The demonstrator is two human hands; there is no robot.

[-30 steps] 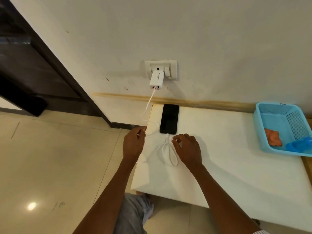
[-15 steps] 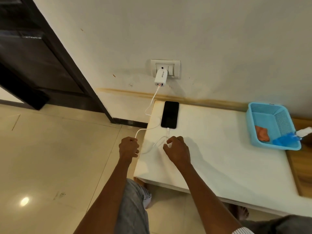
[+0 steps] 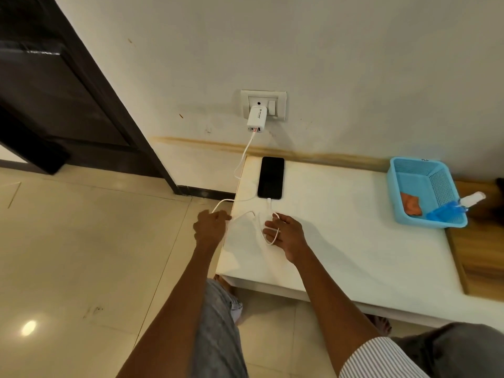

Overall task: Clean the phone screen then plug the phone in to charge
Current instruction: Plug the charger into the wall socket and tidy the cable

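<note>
Phone (image 3: 270, 178) on table (image 3: 341, 241), below charger (image 3: 256, 120)

One phone (image 3: 270, 177), one white cable (image 3: 243, 156), one charger (image 3: 256, 120) in one wall socket (image 3: 278, 102), one blue basket (image 3: 425, 197) (at the table's (image 3: 354, 241) right edge), two hands: left hand (image 3: 211, 229), right hand (image 3: 285, 234).

Blue basket (image 3: 425, 186) at the far right of the white worktop (image 3: 341, 241), holding an orange cloth (image 3: 411, 204) and a blue spray bottle (image 3: 447, 212) whose white nozzle overhangs the rim. Dark door (image 3: 54, 91) at left; glossy tiled floor (image 3: 95, 255) below.
</note>
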